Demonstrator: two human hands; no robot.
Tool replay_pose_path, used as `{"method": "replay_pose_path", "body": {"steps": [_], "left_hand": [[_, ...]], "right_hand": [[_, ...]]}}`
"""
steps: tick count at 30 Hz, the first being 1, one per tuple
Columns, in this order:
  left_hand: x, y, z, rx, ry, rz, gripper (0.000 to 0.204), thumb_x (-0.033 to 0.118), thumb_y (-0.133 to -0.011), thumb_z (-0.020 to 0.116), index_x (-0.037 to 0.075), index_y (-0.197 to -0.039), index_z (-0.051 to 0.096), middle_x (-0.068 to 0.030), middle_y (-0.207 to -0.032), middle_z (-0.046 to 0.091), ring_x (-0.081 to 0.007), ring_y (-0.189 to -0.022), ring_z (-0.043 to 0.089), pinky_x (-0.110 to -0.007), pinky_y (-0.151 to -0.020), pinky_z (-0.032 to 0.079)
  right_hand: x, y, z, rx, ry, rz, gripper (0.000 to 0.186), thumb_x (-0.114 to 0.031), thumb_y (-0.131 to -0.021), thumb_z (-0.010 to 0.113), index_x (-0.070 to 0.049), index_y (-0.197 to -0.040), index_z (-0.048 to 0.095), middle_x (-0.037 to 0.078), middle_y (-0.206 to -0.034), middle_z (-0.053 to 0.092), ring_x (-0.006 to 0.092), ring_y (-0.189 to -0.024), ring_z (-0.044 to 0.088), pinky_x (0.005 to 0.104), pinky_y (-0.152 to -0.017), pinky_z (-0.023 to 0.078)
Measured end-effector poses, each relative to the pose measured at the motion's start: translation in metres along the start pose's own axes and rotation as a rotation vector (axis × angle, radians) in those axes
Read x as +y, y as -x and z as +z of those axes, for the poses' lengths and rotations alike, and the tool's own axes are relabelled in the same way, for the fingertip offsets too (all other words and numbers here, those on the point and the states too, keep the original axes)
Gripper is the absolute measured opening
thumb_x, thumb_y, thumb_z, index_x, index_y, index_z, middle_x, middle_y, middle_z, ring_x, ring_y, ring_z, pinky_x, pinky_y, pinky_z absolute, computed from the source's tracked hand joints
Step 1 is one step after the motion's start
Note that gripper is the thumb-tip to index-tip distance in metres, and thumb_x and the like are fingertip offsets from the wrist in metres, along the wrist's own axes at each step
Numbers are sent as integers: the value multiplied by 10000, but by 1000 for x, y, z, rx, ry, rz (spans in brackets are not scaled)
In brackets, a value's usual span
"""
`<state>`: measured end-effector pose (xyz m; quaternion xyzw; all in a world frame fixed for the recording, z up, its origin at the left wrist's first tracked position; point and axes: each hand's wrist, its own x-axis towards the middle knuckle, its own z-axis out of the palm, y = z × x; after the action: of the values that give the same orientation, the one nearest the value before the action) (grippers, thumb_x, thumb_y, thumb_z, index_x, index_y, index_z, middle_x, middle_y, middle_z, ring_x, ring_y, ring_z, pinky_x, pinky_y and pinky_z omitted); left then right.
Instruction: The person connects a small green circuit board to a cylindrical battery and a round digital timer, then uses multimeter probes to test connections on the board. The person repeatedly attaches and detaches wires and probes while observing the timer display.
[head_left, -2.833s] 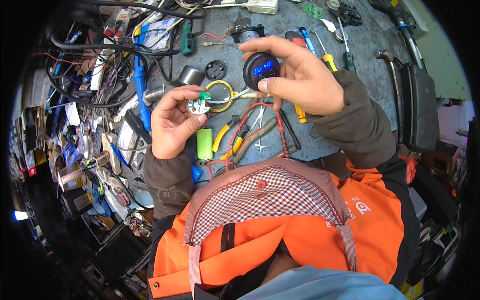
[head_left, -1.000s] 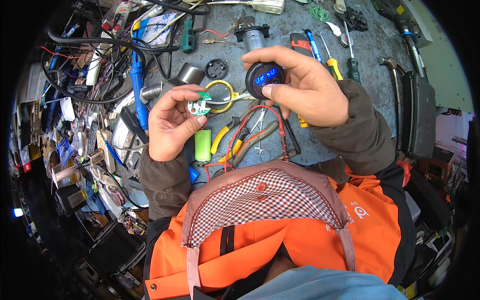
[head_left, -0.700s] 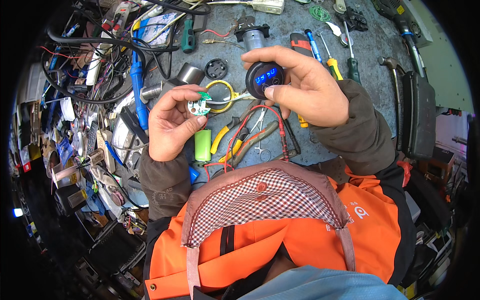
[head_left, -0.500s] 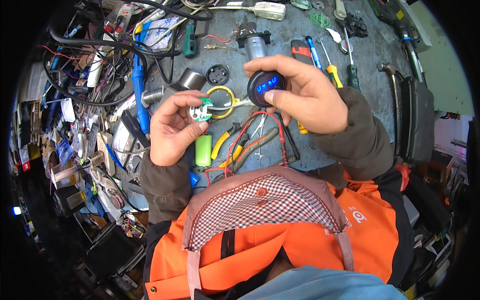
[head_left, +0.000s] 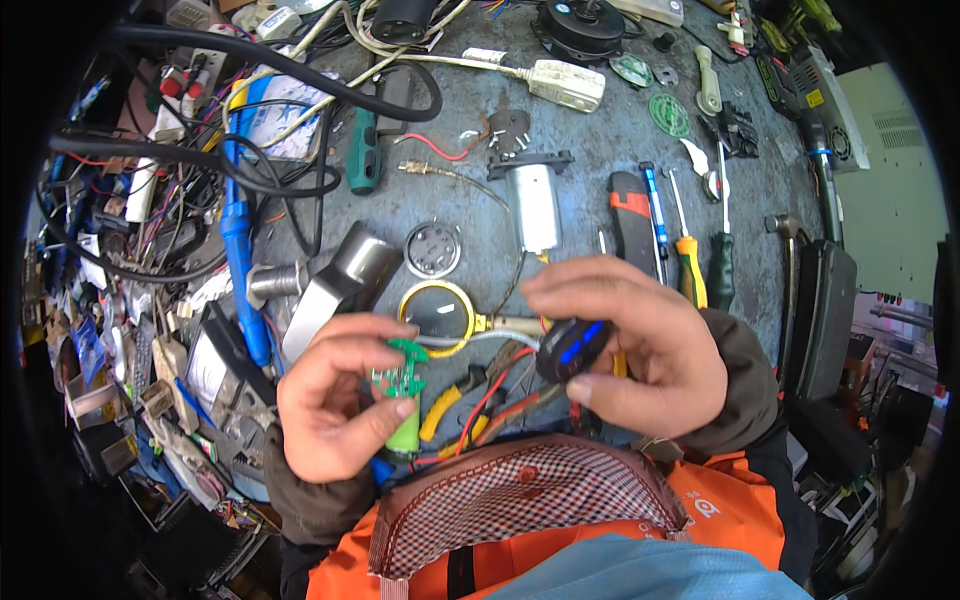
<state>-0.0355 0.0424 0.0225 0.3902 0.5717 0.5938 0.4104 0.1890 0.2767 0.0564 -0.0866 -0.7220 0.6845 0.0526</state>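
My left hand (head_left: 335,405) pinches a small green circuit board (head_left: 405,372) between thumb and fingers, with its component side facing me. My right hand (head_left: 645,350) grips a round black meter (head_left: 562,358), tilted so its lit blue digits show at a slant. A pale grey cable (head_left: 490,338) runs between the board and the meter. Below the board lies a bright green battery cell (head_left: 404,436), partly hidden by my left hand. Just beyond the cable rests a magnifying glass (head_left: 438,318) with a yellow rim. Yellow-handled pliers (head_left: 440,412) lie between my hands.
A silver motor (head_left: 536,205) stands beyond my hands, near a round black cap (head_left: 433,249). Several screwdrivers (head_left: 690,270) and a hammer (head_left: 788,235) lie to the right. Tangled black cables (head_left: 270,75), a blue soldering iron (head_left: 236,240) and a solder spool (head_left: 278,283) crowd the left.
The whole view has shifted, so both hands sit lower in it. The meter has turned from facing me to a slant. The circuit board has turned in my left hand.
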Motion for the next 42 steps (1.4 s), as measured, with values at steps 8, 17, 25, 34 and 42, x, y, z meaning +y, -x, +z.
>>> {"method": "replay_pose_path", "body": {"steps": [8,17,25,34,42], "left_hand": [[1,-2,-2,47,9,14,394,-133,-750,775,-27,-1108,648,-237,-1281,613,-265,-1157,633,-350,-947,516],[-6,-2,-3,60,34,27,395,-111,-800,751,-36,-1166,624,-230,-1339,588,-239,-1169,616,-354,-1016,497],[-7,-4,0,51,30,88,447,-144,-811,744,-24,-1222,617,-202,-1375,585,-205,-1191,606,-327,-1023,484],[-7,-5,1,33,72,79,424,-155,-836,707,-21,-1228,618,-173,-1391,573,-168,-1168,607,-280,-878,569],[-6,-4,2,30,75,72,404,-145,-850,692,-20,-1225,615,-159,-1374,588,-156,-1138,621,-281,-895,553]], "right_hand": [[11,-6,-4,13,-177,39,607,87,-820,655,75,-1415,534,259,-1456,476,158,-1117,659,189,-734,557],[12,-1,7,67,-155,57,671,157,-812,642,90,-1459,475,192,-1464,483,140,-1118,628,210,-821,525],[23,-3,18,97,-222,-81,658,176,-868,633,17,-1488,479,118,-1364,560,114,-1092,610,248,-881,548],[7,1,19,93,-290,46,590,79,-905,535,-37,-1483,502,95,-1274,604,111,-851,674,214,-621,566],[16,1,17,48,-348,-21,564,2,-940,457,-16,-1504,478,136,-1313,591,169,-849,722,239,-570,605]]}}
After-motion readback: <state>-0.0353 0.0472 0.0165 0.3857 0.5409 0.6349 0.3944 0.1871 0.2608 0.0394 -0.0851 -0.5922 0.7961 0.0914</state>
